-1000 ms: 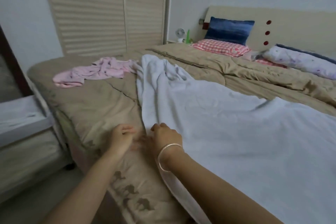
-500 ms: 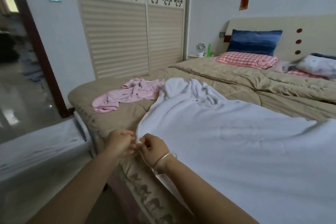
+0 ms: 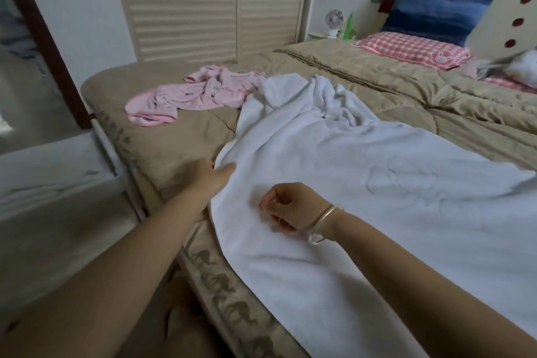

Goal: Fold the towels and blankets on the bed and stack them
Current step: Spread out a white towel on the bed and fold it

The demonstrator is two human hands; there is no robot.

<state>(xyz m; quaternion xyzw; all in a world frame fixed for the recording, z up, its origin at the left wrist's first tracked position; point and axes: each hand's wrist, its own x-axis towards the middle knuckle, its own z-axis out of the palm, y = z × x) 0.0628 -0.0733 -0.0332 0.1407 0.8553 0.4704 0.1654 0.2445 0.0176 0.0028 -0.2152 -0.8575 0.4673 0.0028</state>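
we see the white towel spread across the near side of the tan quilt on the bed, its far end bunched up beside a crumpled pink towel that lies near the bed's corner. the left hand grips the white towel's left edge, fingers closed on a fold of cloth, while the right hand, a bangle on its wrist, hovers loosely curled over the towel, holding nothing that we can make out.
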